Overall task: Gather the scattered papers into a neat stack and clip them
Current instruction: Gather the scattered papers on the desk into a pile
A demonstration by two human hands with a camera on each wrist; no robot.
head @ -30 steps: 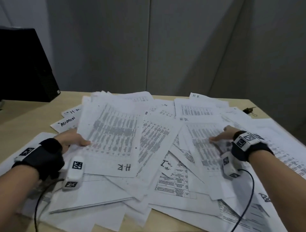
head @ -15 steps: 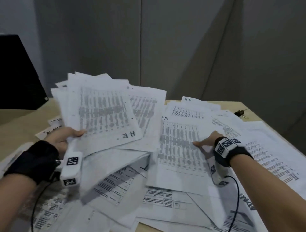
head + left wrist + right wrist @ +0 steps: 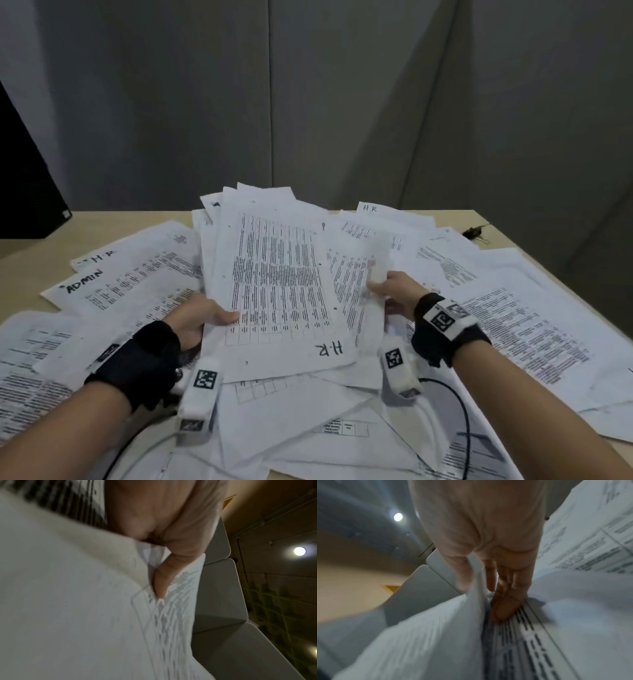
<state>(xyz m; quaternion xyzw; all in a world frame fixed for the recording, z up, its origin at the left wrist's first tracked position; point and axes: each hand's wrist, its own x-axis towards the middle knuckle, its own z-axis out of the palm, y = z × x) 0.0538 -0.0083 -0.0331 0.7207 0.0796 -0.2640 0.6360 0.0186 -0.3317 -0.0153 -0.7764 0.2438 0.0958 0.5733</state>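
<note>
Across the desk (image 3: 507,246) lies a wide litter of printed papers (image 3: 534,329), overlapping at every angle — some marked "HR", one marked "ADMIN" (image 3: 84,285). In the middle the person holds a raised bundle (image 3: 281,291), tilted up off the pile with its top sheet facing the head camera and its sheets fanned unevenly at the far edge.

The left hand (image 3: 202,317) grips the bundle's left edge, thumb on top and fingers underneath; the left wrist view shows a finger (image 3: 163,577) tucked between sheets. The right hand (image 3: 394,294) pinches the right-hand sheets, its thumb (image 3: 462,572) on one side of the paper and the fingers on the other.

The step in hand appears to be collecting loose sheets into this bundle. To do it well, the person would likely keep both grips light enough for the sheets to slide, then stand the bundle on one edge and tap it on the desk to square it — long edge first, then short. The remaining sheets still need adding before any clipping.

The binder clip (image 3: 474,233) sits at the far right of the desk, well apart from both hands.
</note>
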